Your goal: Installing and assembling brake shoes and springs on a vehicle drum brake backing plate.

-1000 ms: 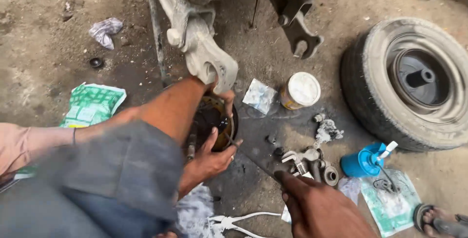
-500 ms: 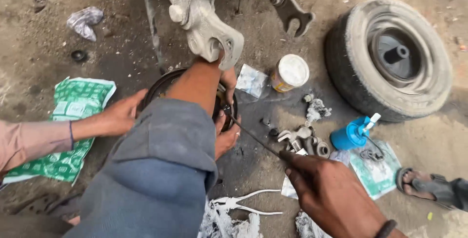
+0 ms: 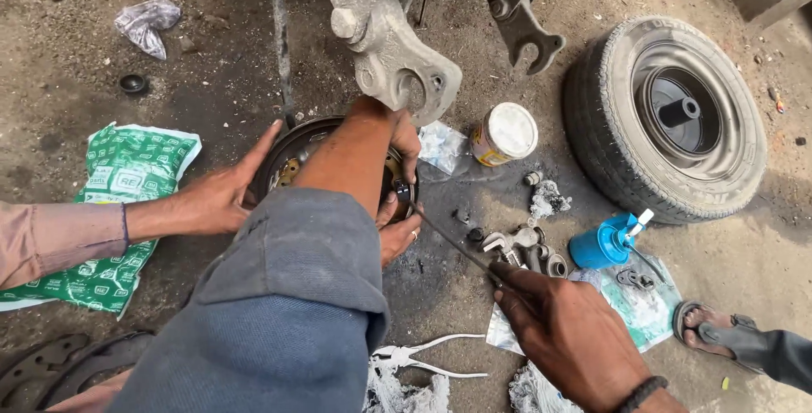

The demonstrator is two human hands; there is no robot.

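On the dirt floor, a green packet (image 3: 118,210) lies left; a co-worker's hand (image 3: 222,197) steadies the brake drum (image 3: 292,149). Left hand (image 3: 404,142) clamps its rim, forearm hiding it. Right hand (image 3: 568,328) grips a thin rod (image 3: 452,242); beyond lie bolts (image 3: 524,248), tin (image 3: 503,134), wheel (image 3: 668,117).

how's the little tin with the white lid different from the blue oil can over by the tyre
The tin is squat, yellowish, and closed by a flat white lid; the blue oil can is plastic-looking, with a white spout sticking out. The tin sits nearer the brake drum; the can lies by the tyre. Both rest on the dirty ground, untouched by any hand.
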